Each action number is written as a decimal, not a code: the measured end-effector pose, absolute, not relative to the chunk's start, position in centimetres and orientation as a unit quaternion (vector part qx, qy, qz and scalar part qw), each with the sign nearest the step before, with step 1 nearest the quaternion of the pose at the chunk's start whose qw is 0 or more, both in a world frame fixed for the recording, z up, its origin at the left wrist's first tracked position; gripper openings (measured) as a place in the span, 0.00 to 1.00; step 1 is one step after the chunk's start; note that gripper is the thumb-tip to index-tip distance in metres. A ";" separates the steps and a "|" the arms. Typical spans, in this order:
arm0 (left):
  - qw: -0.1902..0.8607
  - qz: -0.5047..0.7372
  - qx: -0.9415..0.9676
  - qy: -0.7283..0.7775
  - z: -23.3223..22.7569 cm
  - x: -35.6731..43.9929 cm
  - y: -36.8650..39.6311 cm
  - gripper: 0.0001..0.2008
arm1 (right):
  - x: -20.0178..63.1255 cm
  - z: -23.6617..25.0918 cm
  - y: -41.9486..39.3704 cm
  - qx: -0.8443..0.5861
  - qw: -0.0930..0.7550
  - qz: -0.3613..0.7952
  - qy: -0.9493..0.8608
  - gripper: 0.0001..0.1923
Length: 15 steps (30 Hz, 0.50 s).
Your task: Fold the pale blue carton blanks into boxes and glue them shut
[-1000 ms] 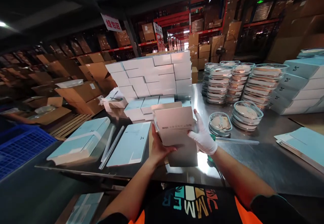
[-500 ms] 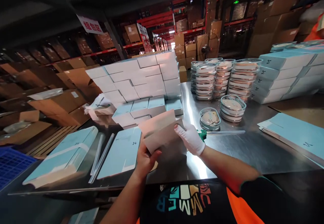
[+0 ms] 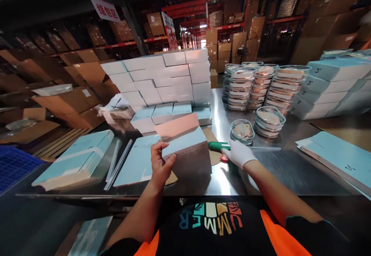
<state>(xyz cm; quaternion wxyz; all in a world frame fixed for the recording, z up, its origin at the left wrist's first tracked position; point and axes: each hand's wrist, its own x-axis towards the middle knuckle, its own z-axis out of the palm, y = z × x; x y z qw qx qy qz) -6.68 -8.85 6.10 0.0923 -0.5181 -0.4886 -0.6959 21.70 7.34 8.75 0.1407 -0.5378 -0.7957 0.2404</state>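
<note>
My left hand [image 3: 162,162] is closed on the near left corner of a small light-blue carton [image 3: 185,142], thumb in front and fingers over its top edge. A pinkish inner flap [image 3: 176,126] stands up at the carton's back. In a white glove, my right hand [image 3: 240,153] wraps round a green glue gun [image 3: 219,145] with a red trigger, just right of the carton. A clear glue stick [image 3: 266,148] extends from the gun's back end. Flat light-blue card sheets [image 3: 135,163] lie left of the carton, and brown card [image 3: 213,157] shows beneath the gun's nozzle.
A wall of white boxes [image 3: 174,74] stands behind the carton. Stacks of clear oval containers [image 3: 240,88] and blue-white boxes [image 3: 327,82] rise at the back right. Loose glue sticks [image 3: 118,165] and a strapped bundle of blue sheets [image 3: 78,157] lie left. More blue sheets [image 3: 339,159] lie right.
My right hand has left the carton and moved right and down onto the glue gun. My left hand keeps the carton, now turned so its blue face shows.
</note>
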 end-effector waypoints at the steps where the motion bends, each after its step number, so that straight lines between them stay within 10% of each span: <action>1: 0.091 -0.686 -0.526 -0.494 6.2 -6.8 -8.6 0.24 | 22.3 7.9 7.4 -0.563 0.085 0.243 -0.785 0.30; 8: 0.068 -0.670 -0.534 -0.512 6.7 -6.8 -7.4 0.30 | 23.7 5.5 6.3 -0.571 0.153 0.331 -0.736 0.34; 15: -0.074 -0.741 -0.462 -0.482 9.8 -6.2 -8.0 0.32 | 24.2 7.4 3.8 -0.424 0.587 0.300 -0.621 0.30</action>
